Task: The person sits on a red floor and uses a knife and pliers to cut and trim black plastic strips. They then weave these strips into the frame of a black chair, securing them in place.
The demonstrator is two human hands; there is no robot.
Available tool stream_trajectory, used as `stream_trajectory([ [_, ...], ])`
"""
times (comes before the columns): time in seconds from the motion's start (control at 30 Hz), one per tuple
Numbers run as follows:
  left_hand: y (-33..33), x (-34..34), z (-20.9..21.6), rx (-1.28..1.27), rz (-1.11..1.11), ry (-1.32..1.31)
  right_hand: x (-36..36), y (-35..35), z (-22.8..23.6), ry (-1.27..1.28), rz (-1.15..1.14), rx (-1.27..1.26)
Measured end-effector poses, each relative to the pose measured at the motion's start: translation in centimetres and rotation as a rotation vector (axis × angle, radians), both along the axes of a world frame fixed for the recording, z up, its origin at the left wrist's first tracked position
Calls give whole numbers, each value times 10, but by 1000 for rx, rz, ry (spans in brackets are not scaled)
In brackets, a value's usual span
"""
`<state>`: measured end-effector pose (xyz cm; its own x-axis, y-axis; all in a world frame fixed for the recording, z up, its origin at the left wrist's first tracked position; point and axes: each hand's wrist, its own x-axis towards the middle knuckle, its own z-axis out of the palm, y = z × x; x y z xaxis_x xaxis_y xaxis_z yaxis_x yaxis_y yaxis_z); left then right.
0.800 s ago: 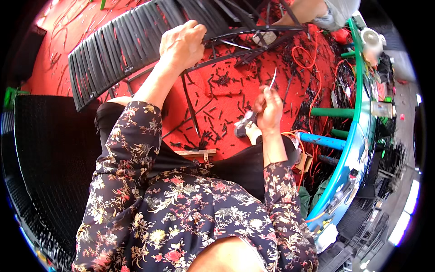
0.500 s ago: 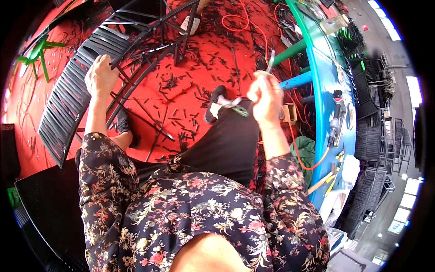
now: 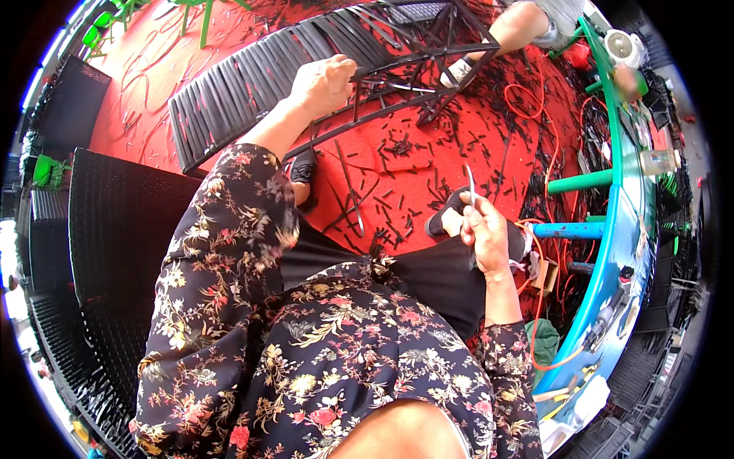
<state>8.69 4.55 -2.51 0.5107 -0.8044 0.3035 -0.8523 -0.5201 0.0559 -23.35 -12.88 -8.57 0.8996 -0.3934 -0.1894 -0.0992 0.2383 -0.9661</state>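
Note:
A long black frame [image 3: 229,107], wound with wide flat dark strips, lies tilted across the upper left, with a lattice of thin bars at its right end. My left hand [image 3: 325,86] is closed round its near edge, where the wound strips meet the open bars; the fingertips are partly hidden. Near my right knee, my right hand [image 3: 488,233] pinches a slim metal tool [image 3: 469,180] with a slightly curved tip pointing up and away. The tool is clear of the frame, and its lower end is hidden in my fingers.
Dark strip scraps [image 3: 397,145] litter the red floor [image 3: 352,153]. A blue-topped bench [image 3: 623,260] with tools and a jar [image 3: 659,161] stands at the right; an orange hose [image 3: 562,366] hangs by it. Another person's leg [image 3: 516,30] is beyond the frame. Black woven panels [image 3: 126,229] stand left.
The view has swung left, so the frame now appears nearer the middle. My left hand still holds the frame's edge; my right hand, with the metal tool, appears lower.

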Motion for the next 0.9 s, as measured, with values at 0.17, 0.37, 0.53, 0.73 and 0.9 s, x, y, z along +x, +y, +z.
stream_trajectory([
  [0.17, -6, -10, -4, -242, -112, 12, 27, -2, 13, 14, 76, 56],
  [0.37, 5, -9, 2, -420, 3, 81, 68, -33, 28, 6, 66, -129],
  [0.53, 17, -20, 6, -419, 22, 61, 146, -75, 44, -52, -27, -799],
  [0.73, 13, -50, 12, -156, 51, -28, 219, -97, 53, -277, 139, -1562],
  [0.9, 7, -58, 10, 67, 101, -68, 224, -93, 49, -6, 173, -1684],
])
